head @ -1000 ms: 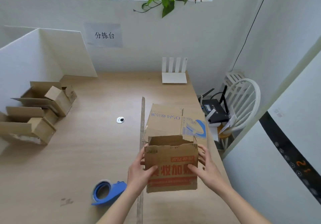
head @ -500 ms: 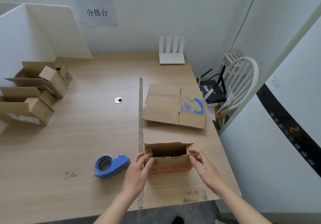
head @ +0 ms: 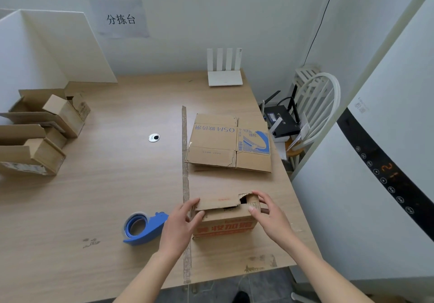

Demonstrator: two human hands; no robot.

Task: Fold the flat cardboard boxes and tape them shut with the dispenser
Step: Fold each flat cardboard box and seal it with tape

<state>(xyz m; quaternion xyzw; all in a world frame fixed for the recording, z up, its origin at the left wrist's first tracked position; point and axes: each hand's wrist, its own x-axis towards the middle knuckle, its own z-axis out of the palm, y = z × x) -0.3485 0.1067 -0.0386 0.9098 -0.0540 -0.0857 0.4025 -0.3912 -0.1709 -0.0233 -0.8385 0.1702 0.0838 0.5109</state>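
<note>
A small cardboard box [head: 224, 225] with red print stands on the wooden table [head: 105, 197] near its front edge. The far top flap is folded down over the opening, leaving a gap at the right. My left hand [head: 179, 225] grips the box's left top corner, thumb on the near side. My right hand [head: 270, 213] pinches the right top corner by the side flap. A blue tape dispenser [head: 143, 227] lies on the table just left of my left hand. A stack of flat cardboard boxes [head: 229, 144] lies behind the small box.
Several opened boxes [head: 40, 128] sit at the table's left edge by a white partition [head: 47, 48]. A white router [head: 225, 72] stands at the back. A white chair [head: 314, 105] with a black router is off the right side. A small metal disc [head: 154, 137] lies mid-table.
The box came down from the air onto the table near the front edge. Its top, open half a second ago, is now mostly covered by the far flap.
</note>
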